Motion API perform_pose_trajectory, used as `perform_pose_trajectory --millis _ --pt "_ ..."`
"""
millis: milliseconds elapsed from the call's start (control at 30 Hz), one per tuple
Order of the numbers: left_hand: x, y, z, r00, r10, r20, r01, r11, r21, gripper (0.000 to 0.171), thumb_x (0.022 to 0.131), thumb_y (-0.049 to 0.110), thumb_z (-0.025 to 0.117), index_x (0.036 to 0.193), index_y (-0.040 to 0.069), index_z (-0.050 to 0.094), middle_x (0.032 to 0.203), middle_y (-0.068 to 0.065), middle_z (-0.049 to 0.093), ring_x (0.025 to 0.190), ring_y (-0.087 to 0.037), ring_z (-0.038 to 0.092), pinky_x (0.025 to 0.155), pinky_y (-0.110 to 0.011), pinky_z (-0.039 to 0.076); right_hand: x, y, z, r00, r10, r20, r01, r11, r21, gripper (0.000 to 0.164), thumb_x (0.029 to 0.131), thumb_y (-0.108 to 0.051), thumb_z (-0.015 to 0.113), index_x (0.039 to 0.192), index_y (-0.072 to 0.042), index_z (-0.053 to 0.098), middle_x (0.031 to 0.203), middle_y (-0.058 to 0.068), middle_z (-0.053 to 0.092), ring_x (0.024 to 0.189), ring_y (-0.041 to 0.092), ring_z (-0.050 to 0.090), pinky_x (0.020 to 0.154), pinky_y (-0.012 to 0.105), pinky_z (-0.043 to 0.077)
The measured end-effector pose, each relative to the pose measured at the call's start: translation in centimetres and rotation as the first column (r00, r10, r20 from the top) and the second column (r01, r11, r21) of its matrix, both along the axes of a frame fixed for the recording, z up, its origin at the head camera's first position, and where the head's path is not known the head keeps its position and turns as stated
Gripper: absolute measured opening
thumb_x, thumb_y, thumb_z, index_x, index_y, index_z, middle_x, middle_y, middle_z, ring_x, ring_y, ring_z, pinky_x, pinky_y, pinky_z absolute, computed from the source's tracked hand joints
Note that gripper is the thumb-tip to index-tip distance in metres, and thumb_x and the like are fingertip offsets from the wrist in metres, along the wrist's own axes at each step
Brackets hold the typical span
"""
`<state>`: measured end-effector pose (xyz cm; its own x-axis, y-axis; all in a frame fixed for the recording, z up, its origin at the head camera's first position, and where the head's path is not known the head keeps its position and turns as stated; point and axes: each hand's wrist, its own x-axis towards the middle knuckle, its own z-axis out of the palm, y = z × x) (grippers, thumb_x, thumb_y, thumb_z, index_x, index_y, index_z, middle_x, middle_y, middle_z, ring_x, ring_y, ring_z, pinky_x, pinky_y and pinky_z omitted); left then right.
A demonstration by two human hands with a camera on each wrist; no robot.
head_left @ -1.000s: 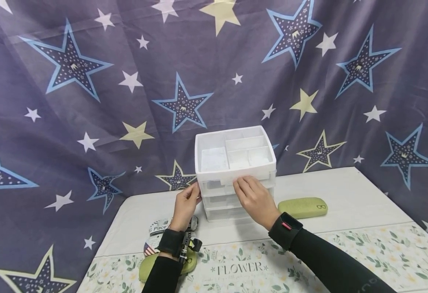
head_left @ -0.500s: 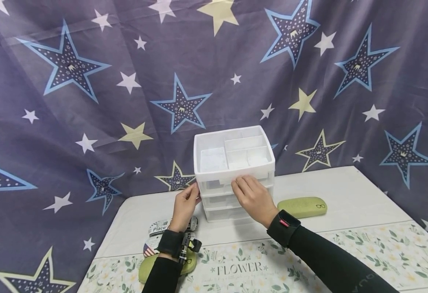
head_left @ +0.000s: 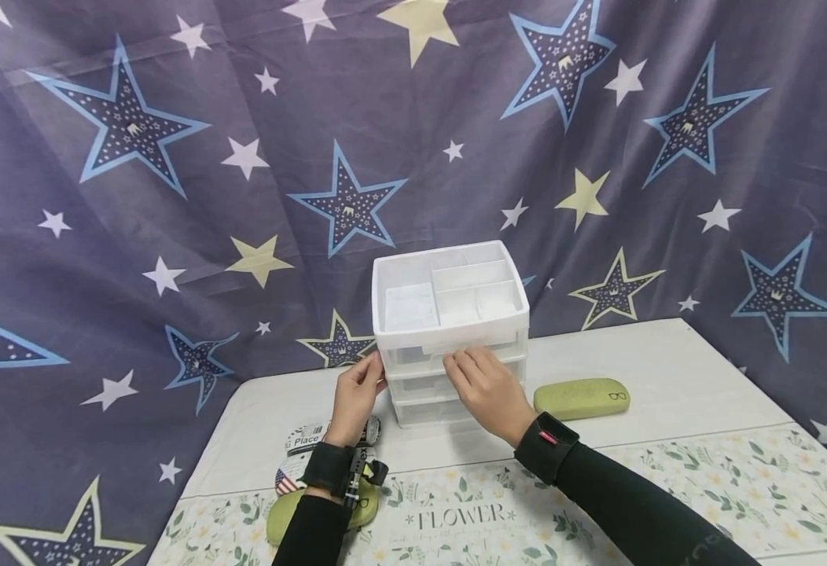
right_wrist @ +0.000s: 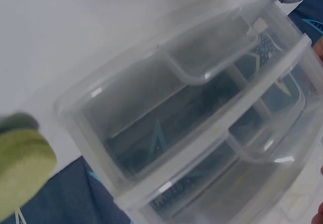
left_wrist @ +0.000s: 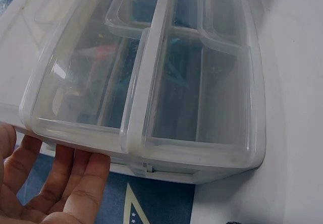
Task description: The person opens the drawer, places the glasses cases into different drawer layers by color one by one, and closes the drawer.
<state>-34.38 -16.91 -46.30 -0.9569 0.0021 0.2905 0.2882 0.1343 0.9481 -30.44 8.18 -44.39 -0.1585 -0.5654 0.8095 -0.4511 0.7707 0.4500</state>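
Note:
A white plastic drawer unit (head_left: 402,339) stands at the middle of the table, with clear drawers (left_wrist: 176,93) under an open compartmented top tray (head_left: 413,306). My left hand (head_left: 354,399) steadies its left side; in the left wrist view the slightly bent fingers (left_wrist: 83,188) rest along that side wall. My right hand (head_left: 490,393) is at the front of the upper drawer, with curled fingers at its handle, just below the tray's rim. Only bits of those fingertips show at the right edge of the right wrist view. The drawers appear see-through, with the patterned cloth visible through them.
A green glasses case (head_left: 583,398) lies right of the unit. Another green case (head_left: 284,519) and a black-and-white printed item (head_left: 303,440) lie at the left, partly behind my left wrist. A starry curtain (head_left: 194,196) hangs behind the table (head_left: 640,362).
My right hand has slid slightly down the front of the unit, away from the tray's rim. The left hand keeps its place. The head view has shifted a little.

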Motion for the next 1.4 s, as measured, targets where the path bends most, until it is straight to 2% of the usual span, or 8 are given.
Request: perform_pose_trajectory --millis 300,733,967,1000,1133,1400 --pt "0.0 -0.1 -0.1 1.0 -0.001 0.002 0.001 1.0 0.012 0.048 0.107 0.038 0.054 0.142 0.005 0.06 0.133 -0.02 0.064 0.121 -0.032 0.065 0.1 -0.031 0.057 0.3 -0.7 -1.5 1.0 0.007 0.01 -0.006 1.0 -0.018 0.036 0.107 0.001 0.035 0.117 0.007 0.069 0.102 0.016 0.07 0.094 0.029 0.064 0.091 0.037 0.06" --pt "0.1 -0.1 -0.2 1.0 -0.017 -0.005 0.018 1.0 0.022 0.052 0.106 0.042 0.054 0.143 0.006 0.059 0.136 -0.02 0.063 0.124 -0.033 0.063 0.1 -0.03 0.056 0.2 -1.1 -3.1 0.995 -0.009 0.098 0.014 0.999 -0.048 0.04 0.107 0.0 0.03 0.121 0.008 0.067 0.106 0.017 0.068 0.097 0.03 0.064 0.092 0.038 0.059" --pt "0.2 -0.1 -0.1 1.0 -0.016 0.012 0.015 0.999 0.029 0.046 0.108 0.035 0.053 0.142 0.005 0.06 0.136 -0.021 0.062 0.125 -0.033 0.062 0.102 -0.031 0.055 -0.2 -0.9 -3.1 0.99 -0.047 0.133 0.053 0.998 -0.041 0.036 0.102 0.003 0.035 0.123 0.005 0.065 0.11 0.015 0.066 0.1 0.029 0.062 0.096 0.038 0.057" --pt "0.5 0.0 0.3 1.0 -0.016 0.015 0.016 1.0 0.022 0.045 0.109 0.032 0.052 0.143 0.003 0.059 0.136 -0.022 0.062 0.125 -0.034 0.062 0.102 -0.032 0.055 -0.3 -0.9 -3.1 0.991 -0.051 0.125 0.056 0.998 -0.035 0.035 0.101 0.004 0.036 0.122 0.004 0.064 0.11 0.015 0.065 0.099 0.029 0.062 0.096 0.038 0.057" --pt "0.5 0.0 0.5 1.0 -0.018 0.026 0.017 1.0 0.023 0.043 0.11 0.029 0.051 0.143 0.002 0.057 0.137 -0.023 0.061 0.126 -0.036 0.061 0.103 -0.033 0.055 -0.4 -1.2 -3.0 0.991 -0.065 0.119 0.067 0.998 -0.011 0.033 0.098 0.007 0.037 0.115 0.002 0.064 0.107 0.013 0.063 0.097 0.028 0.06 0.094 0.037 0.056" --pt "0.3 0.0 0.1 1.0 -0.02 -0.003 0.02 0.999 0.03 0.05 0.107 0.04 0.055 0.142 0.005 0.06 0.136 -0.019 0.063 0.124 -0.032 0.063 0.1 -0.03 0.056 -0.6 -1.3 -3.4 0.988 -0.086 0.131 0.088 0.996 -0.009 0.033 0.095 0.01 0.037 0.116 0.003 0.061 0.107 0.014 0.062 0.097 0.029 0.059 0.094 0.038 0.056"
